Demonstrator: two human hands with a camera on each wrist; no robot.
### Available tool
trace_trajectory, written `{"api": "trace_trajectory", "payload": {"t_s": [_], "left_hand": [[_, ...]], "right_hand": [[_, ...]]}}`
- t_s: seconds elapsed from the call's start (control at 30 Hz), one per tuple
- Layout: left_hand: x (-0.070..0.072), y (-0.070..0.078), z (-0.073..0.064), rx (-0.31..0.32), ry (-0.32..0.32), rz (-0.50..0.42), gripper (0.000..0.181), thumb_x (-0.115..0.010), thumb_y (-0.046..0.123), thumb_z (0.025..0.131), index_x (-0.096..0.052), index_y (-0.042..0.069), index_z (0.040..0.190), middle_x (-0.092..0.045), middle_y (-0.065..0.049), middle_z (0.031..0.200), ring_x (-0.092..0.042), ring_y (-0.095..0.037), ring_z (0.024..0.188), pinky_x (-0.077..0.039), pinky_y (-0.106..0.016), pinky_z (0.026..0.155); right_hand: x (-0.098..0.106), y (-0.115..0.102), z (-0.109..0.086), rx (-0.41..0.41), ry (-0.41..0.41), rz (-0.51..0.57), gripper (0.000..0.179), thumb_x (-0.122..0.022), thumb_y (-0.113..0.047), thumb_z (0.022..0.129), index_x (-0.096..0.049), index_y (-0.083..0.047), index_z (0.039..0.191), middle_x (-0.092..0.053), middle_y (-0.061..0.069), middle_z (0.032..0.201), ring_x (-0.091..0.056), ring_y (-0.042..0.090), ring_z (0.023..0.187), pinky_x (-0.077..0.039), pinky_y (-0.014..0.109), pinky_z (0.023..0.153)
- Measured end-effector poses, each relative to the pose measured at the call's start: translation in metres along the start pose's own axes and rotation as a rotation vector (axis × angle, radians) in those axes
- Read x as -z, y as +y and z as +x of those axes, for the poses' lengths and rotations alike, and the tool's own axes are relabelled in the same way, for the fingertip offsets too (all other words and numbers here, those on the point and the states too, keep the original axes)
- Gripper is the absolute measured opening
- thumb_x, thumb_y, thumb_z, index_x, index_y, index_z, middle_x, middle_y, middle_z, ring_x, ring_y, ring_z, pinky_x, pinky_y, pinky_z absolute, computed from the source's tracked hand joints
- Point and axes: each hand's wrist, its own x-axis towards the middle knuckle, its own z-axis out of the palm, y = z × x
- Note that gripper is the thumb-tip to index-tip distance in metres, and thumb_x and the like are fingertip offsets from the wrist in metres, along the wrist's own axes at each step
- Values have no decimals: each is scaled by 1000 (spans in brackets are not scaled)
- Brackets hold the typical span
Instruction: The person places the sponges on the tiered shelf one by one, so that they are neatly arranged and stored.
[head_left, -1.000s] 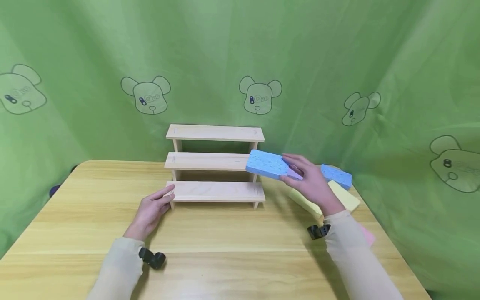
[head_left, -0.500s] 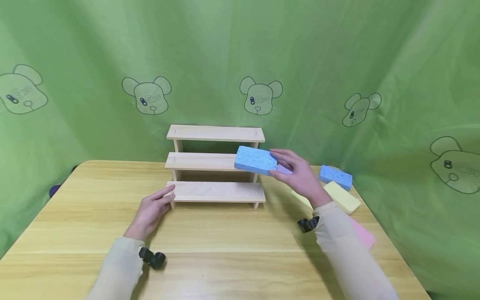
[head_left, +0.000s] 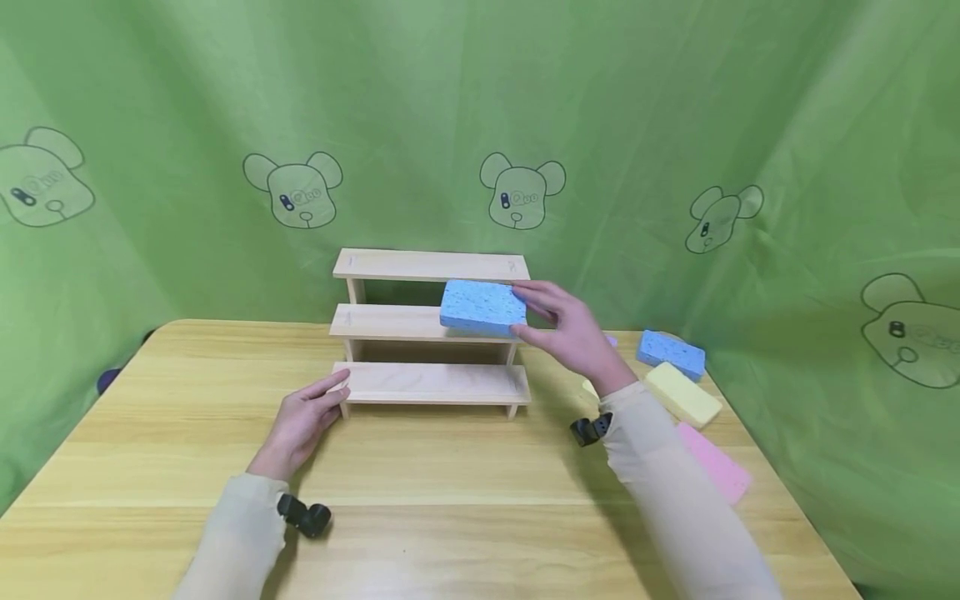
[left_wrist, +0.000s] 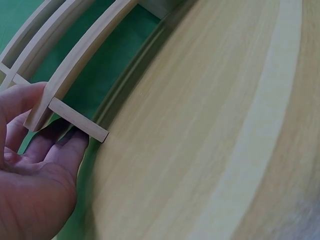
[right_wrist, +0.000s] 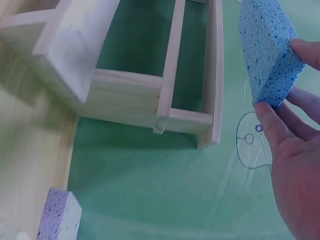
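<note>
A blue sponge point(head_left: 482, 307) is pinched at its right end between the thumb and fingers of my right hand point(head_left: 566, 329). It is held in the air in front of the middle and top tiers of a three-tier wooden shelf point(head_left: 431, 382). The right wrist view also has the blue sponge point(right_wrist: 267, 52) apart from the shelf point(right_wrist: 127, 95). My left hand point(head_left: 302, 425) grips the left end of the lowest tier. In the left wrist view, the left hand point(left_wrist: 37, 165) has a finger or thumb over the board point(left_wrist: 75, 60) and other fingers beneath it.
At the table's point(head_left: 450, 517) right side lie another blue sponge point(head_left: 671, 354), a yellow sponge point(head_left: 682, 394) and a pink sponge point(head_left: 712, 462). A purple sponge point(right_wrist: 60, 215) and a second yellow one are partly hidden behind the right arm. A green curtain point(head_left: 412, 100) stands behind.
My right hand has carried the blue sponge leftward and slightly up, from the shelf's right edge to in front of its tiers. The left hand stays in place.
</note>
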Motion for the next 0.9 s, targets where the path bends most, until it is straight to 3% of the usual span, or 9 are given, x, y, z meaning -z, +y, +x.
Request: {"api": "trace_trajectory", "payload": {"t_s": [0.37, 0.67, 0.9], "left_hand": [[0, 0, -1, -2, 0, 9, 51, -63, 3, 95, -44, -2, 142, -32, -12, 156, -36, -24, 137, -36, -33, 110], [0, 0, -2, -3, -3, 43, 51, -63, 6, 96, -45, -1, 143, -30, -12, 156, -37, -24, 137, -37, -32, 110], [1, 1, -2, -1, -6, 45, 51, -63, 7, 96, -45, 0, 143, -30, -12, 156, -36, -25, 137, -37, -33, 110]], "right_hand": [[-12, -13, 29, -8, -34, 70, 59, -77, -17, 87, -53, -4, 140, -44, 1, 146, -48, 29, 128, -40, 32, 109], [-19, -11, 47, -42, -28, 6, 60, -78, -23, 86, -54, -13, 141, -46, -4, 146, -51, 26, 126, -43, 34, 106], [-24, -8, 62, -41, -14, 95, 60, -79, -16, 85, -55, -6, 138, -47, 0, 145, -52, 23, 124, -44, 29, 104]]}}
